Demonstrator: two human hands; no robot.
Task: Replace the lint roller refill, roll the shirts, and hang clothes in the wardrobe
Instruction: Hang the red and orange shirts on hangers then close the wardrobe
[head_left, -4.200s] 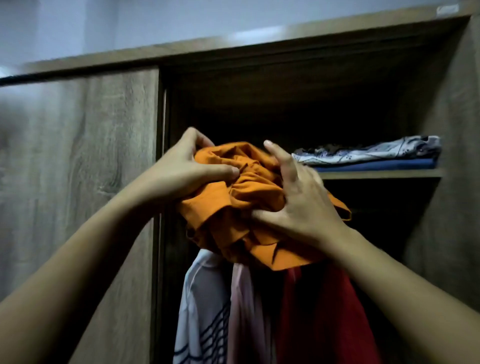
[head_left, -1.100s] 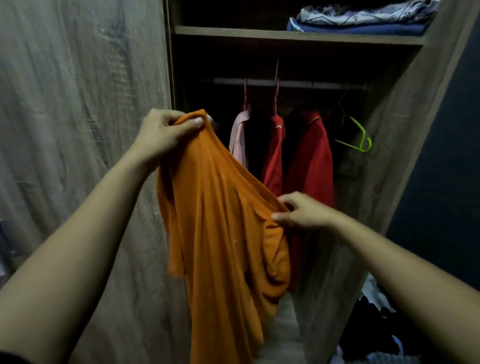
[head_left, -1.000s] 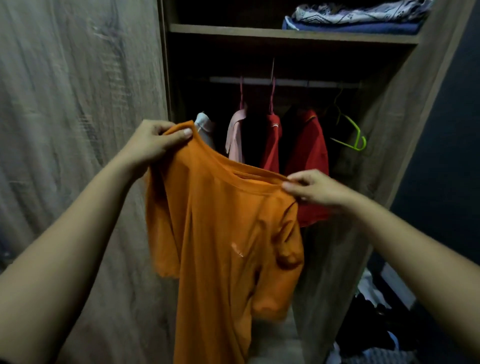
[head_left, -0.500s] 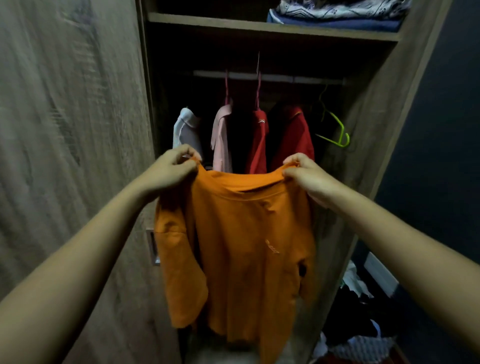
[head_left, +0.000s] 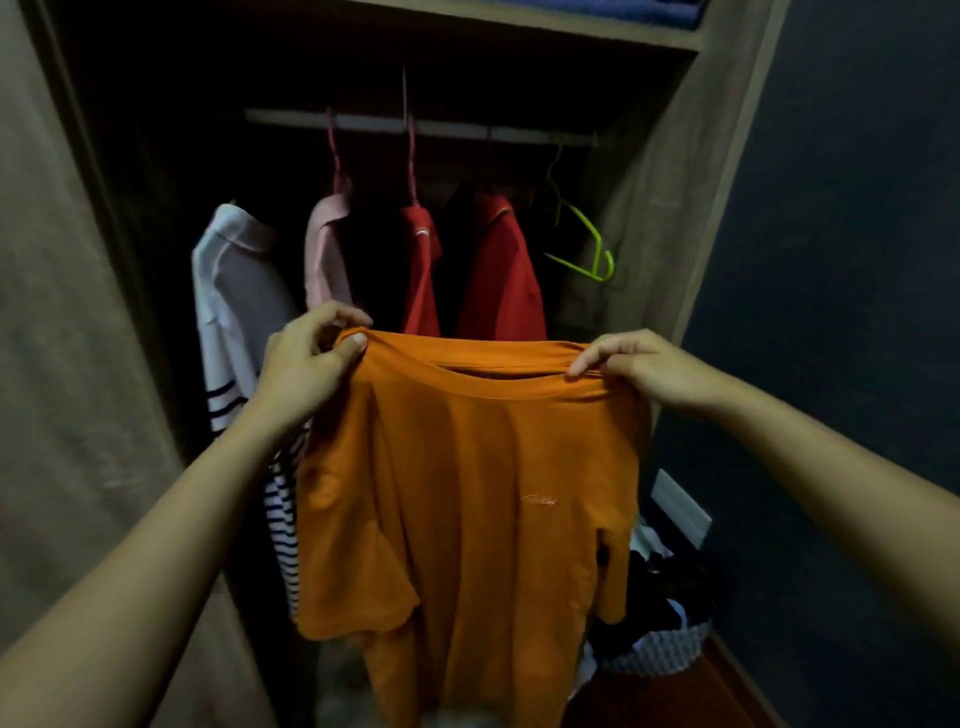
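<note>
With my left hand (head_left: 304, 374) and right hand (head_left: 644, 371) pinching the orange shirt (head_left: 467, 509) at its shoulders, a loosened pinch could drop it short of the green hanger (head_left: 587, 244) beyond my right.

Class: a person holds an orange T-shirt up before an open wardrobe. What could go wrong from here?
Both the left hand and right hand pinch the orange T-shirt; freeing one to fetch the green hanger may let it slump onto the floor pile.
The hanger hangs beside a red shirt and might snag it.
</note>
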